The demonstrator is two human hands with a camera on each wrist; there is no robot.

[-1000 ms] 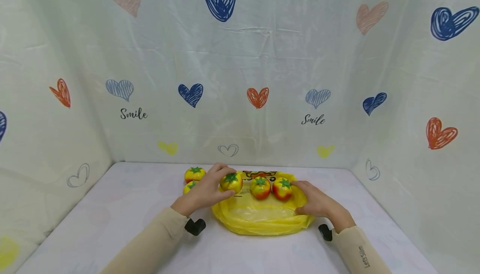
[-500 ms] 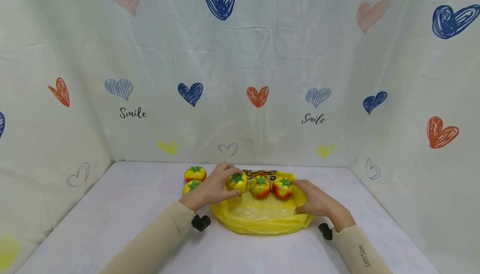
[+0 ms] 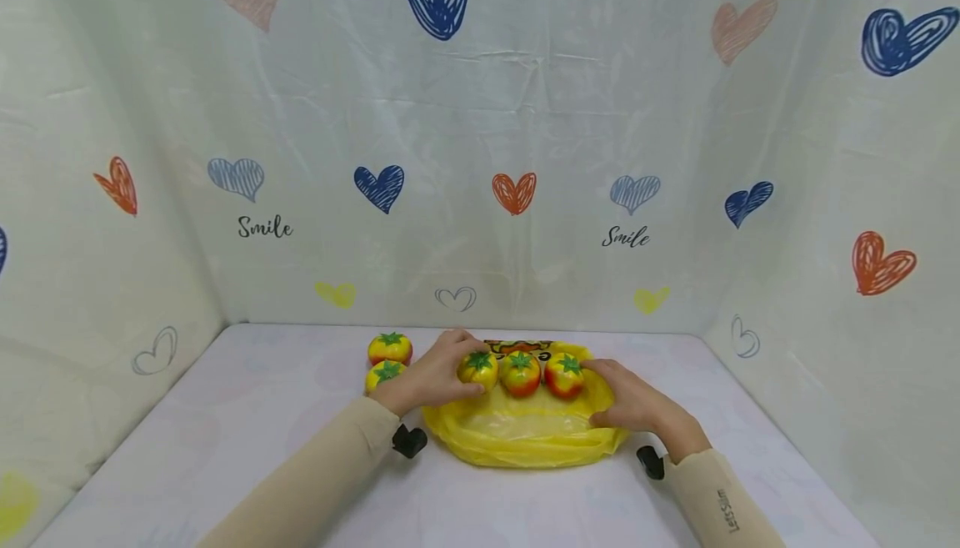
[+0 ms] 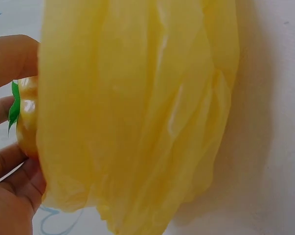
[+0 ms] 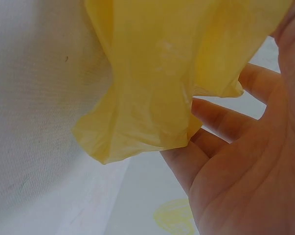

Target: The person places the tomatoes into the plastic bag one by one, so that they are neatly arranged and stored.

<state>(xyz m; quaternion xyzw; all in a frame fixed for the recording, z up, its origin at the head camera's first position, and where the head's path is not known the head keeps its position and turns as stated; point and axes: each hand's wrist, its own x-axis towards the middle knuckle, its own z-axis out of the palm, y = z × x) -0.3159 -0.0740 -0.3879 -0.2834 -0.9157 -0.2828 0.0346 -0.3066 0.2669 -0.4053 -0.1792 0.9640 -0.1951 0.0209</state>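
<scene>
In the head view, my left hand (image 3: 437,371) grips a yellow-red toy tomato (image 3: 477,373) with a green star-shaped top, thumb on its near side and fingers on its far side. This tomato sits at the left of a row on a yellow plastic bag (image 3: 517,435). Beside it are a middle tomato (image 3: 521,374) and a right tomato (image 3: 564,376). My right hand (image 3: 633,398) rests at the bag's right side, fingertips close to the right tomato. The right wrist view shows its fingers (image 5: 225,120) extended, partly hidden behind the bag. In the left wrist view, the bag covers most of the held tomato (image 4: 27,117).
Two more toy tomatoes lie left of the bag: a back one (image 3: 390,349) and a front one (image 3: 386,375), partly covered by my left hand. A white table (image 3: 247,414) carries everything. A heart-printed curtain (image 3: 555,264) closes off the back and sides.
My left hand has moved to the right with its tomato, bringing it up against the middle one. The right hand has stayed in place.
</scene>
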